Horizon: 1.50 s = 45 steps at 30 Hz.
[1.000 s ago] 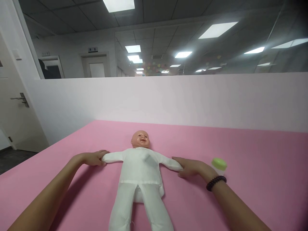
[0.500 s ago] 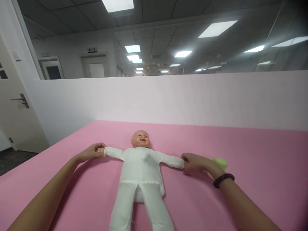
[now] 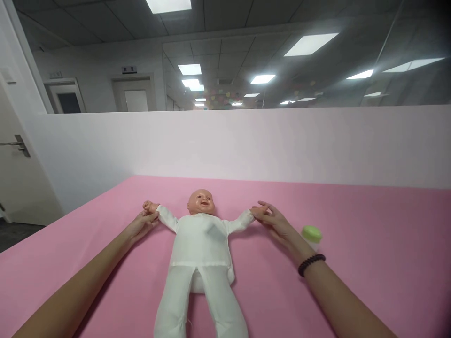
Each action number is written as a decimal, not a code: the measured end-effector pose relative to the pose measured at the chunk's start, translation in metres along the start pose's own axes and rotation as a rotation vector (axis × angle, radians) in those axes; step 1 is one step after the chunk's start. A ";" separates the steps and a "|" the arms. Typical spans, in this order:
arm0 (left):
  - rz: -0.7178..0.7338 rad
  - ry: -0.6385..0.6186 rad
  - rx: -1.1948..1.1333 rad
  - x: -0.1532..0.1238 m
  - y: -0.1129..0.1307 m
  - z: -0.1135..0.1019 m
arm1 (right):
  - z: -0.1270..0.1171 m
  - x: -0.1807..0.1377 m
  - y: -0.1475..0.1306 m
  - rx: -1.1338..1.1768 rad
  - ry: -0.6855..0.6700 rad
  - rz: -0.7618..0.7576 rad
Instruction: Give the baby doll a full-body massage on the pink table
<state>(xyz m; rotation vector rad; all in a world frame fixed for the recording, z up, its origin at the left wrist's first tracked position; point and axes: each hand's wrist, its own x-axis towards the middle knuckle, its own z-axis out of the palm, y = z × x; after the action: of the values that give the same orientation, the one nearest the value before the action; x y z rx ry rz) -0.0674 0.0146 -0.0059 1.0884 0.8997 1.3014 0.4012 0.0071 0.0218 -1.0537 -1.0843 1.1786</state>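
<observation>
A baby doll (image 3: 202,244) in a white suit lies face up on the pink table top (image 3: 369,244), its head toward the far wall and both arms angled up and outward. My left hand (image 3: 143,224) grips the doll's arm on the left at the sleeve end, just below its small fist. My right hand (image 3: 273,220), with a dark bead bracelet on the wrist, holds the doll's other hand between thumb and long fingers. The doll's legs run off the bottom edge of the picture.
A small bottle with a green lid (image 3: 312,234) stands on the table just right of my right wrist. A low white partition (image 3: 246,141) closes off the table's far side. A door with a lever handle (image 3: 16,143) is at the left.
Both doll arms have swung from straight out sideways to angled up toward the head, carried by my hands. My hands moved away from me and inward; the view shifted slightly.
</observation>
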 end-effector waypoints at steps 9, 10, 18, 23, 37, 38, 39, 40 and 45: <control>-0.030 -0.018 -0.036 0.003 -0.017 0.009 | 0.033 0.001 0.047 0.189 0.267 -0.036; -0.028 -0.014 -0.011 0.005 -0.021 0.009 | 0.033 0.001 0.048 0.175 0.285 -0.023; 0.050 0.045 0.227 0.000 -0.034 0.021 | 0.044 -0.010 0.048 0.033 0.363 0.021; 0.239 0.156 0.561 -0.009 -0.029 0.032 | 0.064 -0.025 0.038 -0.100 0.461 -0.237; 0.584 0.069 0.916 -0.043 -0.037 0.079 | 0.122 -0.075 0.046 -0.305 -0.040 -0.767; 0.578 0.039 0.941 -0.044 -0.036 0.080 | 0.121 -0.075 0.048 -0.359 -0.064 -0.830; 0.576 0.019 0.956 -0.044 -0.035 0.081 | 0.120 -0.075 0.050 -0.407 -0.088 -0.890; 0.580 0.009 0.969 -0.045 -0.035 0.082 | 0.119 -0.076 0.051 -0.447 -0.113 -0.940; 0.695 -0.003 1.108 -0.043 -0.038 0.080 | 0.116 -0.077 0.052 -0.538 -0.237 -1.041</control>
<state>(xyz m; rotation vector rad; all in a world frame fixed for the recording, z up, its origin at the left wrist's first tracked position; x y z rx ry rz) 0.0160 -0.0346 -0.0231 2.4218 1.3503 1.3127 0.2733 -0.0592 -0.0166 -0.5533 -1.8761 0.1584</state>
